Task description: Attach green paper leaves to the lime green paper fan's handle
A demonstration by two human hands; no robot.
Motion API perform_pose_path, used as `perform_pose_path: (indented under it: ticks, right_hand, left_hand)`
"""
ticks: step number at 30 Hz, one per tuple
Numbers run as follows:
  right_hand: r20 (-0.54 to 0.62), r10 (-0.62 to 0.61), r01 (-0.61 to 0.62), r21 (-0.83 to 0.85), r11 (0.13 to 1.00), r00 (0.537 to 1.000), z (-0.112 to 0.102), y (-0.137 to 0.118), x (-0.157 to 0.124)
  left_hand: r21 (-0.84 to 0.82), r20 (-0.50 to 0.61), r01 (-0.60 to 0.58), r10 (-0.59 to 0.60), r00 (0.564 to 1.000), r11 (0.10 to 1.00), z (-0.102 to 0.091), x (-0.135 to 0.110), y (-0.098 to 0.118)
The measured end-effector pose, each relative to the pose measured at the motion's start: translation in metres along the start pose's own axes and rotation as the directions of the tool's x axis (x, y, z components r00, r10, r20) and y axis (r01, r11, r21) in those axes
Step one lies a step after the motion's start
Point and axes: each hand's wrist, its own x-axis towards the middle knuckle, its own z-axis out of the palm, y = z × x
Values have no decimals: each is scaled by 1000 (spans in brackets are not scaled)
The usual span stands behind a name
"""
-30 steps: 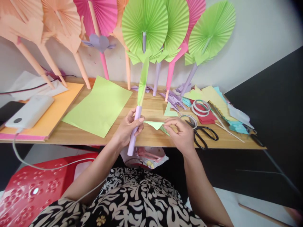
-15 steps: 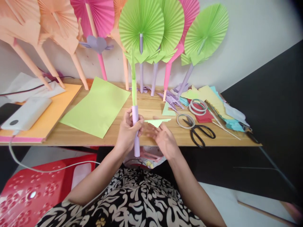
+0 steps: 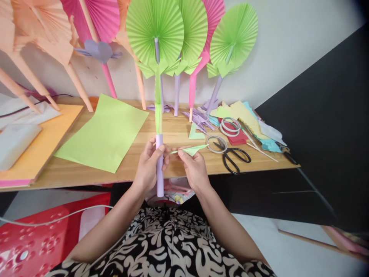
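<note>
My left hand [image 3: 147,164] is wrapped round a purple paper tube [image 3: 160,181], held upright at the table's front edge. Out of the tube's top rises a narrow folded green paper strip [image 3: 157,92], seen nearly edge-on. Just to the right, my right hand [image 3: 197,171] pinches a small folded light-green paper piece [image 3: 193,150] between thumb and fingers. That piece points toward the tube; whether its left tip touches my left fingers I cannot tell. A flat green sheet [image 3: 105,130] lies left of my left hand.
Black-handled scissors [image 3: 236,161] and tape rolls [image 3: 230,127] lie to the right, near paper scraps [image 3: 242,113]. Green pleated fans [image 3: 155,23] lean on the wall beside pink and orange ones. Orange sheets [image 3: 62,127] and a white box-shaped device [image 3: 19,144] are at left.
My right thumb has closed over the small green piece, where the fingers were behind it before. The view has shifted a little to the right, and the tube is still in my left hand.
</note>
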Motion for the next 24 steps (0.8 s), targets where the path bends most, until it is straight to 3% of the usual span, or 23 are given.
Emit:
perform_pose_path:
  ticks: [14,24]
  right_hand:
    - [2,52,-52,-3,999,999,-4,-1,3]
    - [132,-38,75,-284,956,990,-12,-13,-2]
  left_hand:
    - [-37,-8,74,-74,997,997,-9,2,-1]
    - [-37,19,98,-98,995,994,-6,1,4]
